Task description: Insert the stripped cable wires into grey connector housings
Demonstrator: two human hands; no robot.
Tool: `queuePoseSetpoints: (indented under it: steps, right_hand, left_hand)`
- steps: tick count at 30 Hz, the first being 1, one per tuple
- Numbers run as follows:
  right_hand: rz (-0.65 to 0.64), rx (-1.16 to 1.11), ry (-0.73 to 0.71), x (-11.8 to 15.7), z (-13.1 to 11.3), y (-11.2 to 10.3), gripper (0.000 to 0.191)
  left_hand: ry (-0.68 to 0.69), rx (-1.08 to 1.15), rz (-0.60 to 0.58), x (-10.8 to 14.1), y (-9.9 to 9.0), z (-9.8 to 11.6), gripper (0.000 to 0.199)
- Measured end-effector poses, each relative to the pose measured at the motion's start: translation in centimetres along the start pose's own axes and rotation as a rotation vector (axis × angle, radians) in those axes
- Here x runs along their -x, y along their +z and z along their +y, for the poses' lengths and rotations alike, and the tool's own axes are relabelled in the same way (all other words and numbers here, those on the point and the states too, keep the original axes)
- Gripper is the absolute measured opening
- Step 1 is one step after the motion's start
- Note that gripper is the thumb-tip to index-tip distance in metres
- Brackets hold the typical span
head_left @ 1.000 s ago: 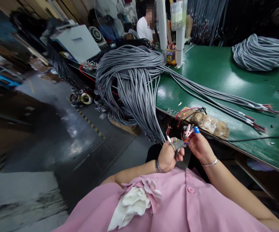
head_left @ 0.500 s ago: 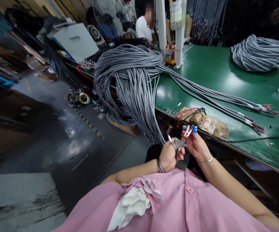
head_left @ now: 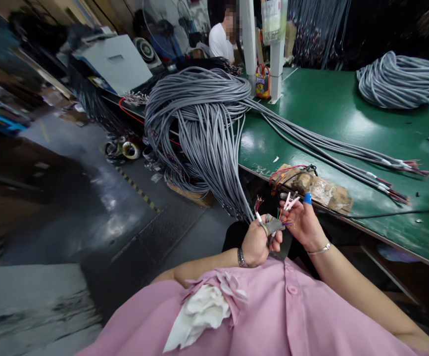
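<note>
My left hand (head_left: 256,243) is closed round the end of a grey cable, below the hanging bundle of grey cables (head_left: 214,148). A grey wrapping (head_left: 273,226) covers its thumb or the held part; I cannot tell which. Thin coloured wires (head_left: 282,217) fan out beside it towards my right hand, and another white-sleeved cable end (head_left: 259,215) sticks up behind. My right hand (head_left: 307,227), a blue cover (head_left: 307,198) on its thumb, has curled fingers round a small pink V-shaped clip-like tool (head_left: 290,202). Its fingertips are close to the wires; contact is unclear.
A taped wooden block (head_left: 318,190) with a black cord lies at the edge of the green table (head_left: 333,118). Grey cables with stripped ends (head_left: 396,193) stretch across it. A coiled cable bundle (head_left: 400,81) lies at the right. Another person (head_left: 219,39) sits behind the white posts.
My right hand has shifted slightly right, away from my left hand, and its thumb has lifted. The pink tool shows more openly. My left hand has barely moved.
</note>
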State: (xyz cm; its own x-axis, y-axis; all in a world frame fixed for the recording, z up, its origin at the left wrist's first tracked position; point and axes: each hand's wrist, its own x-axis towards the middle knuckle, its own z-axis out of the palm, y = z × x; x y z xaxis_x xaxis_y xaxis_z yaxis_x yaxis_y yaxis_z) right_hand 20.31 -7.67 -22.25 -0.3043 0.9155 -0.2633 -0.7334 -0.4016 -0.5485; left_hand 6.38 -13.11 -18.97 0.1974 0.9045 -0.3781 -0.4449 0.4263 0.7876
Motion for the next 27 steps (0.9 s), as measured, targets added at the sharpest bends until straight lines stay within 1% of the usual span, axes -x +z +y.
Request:
queuePoseSetpoints:
  steps: [4, 7, 10, 13, 16, 20, 25, 27]
  right_hand:
    - [0.001, 0.033, 0.018, 0.1, -0.7, 0.0, 0.052]
    - [0.022, 0.072, -0.002, 0.0, -0.9, 0.2, 0.038]
    - [0.047, 0.156, -0.062, 0.0, -0.8, 0.4, 0.028]
    - [0.075, 0.210, -0.103, 0.1, -0.4, 0.4, 0.033]
    - [0.059, 0.184, -0.134, 0.1, 0.2, 0.1, 0.041]
    - [0.089, 0.198, -0.198, -0.1, 0.6, -0.1, 0.041]
    - [0.079, 0.112, -0.056, -0.6, 0.3, 0.4, 0.040]
    - [0.081, 0.086, -0.043, -0.7, 0.2, 0.6, 0.037]
  left_hand:
    - [0.029, 0.013, 0.013, 0.4, 0.1, 0.2, 0.026]
    - [0.051, 0.010, 0.024, 0.3, 0.1, 0.2, 0.025]
    - [0.066, 0.006, 0.024, 0.1, 0.1, 0.1, 0.025]
    - [0.072, -0.005, 0.018, -0.2, 0.2, 0.1, 0.025]
    - [0.059, -0.009, 0.019, -0.4, 0.4, 0.1, 0.025]
    - [0.040, -0.003, 0.012, -0.5, 0.6, 0.0, 0.026]
    - [0.041, -0.009, 0.008, -0.7, 0.5, -0.1, 0.027]
    - [0.045, -0.016, 0.015, -0.8, 0.5, -0.2, 0.027]
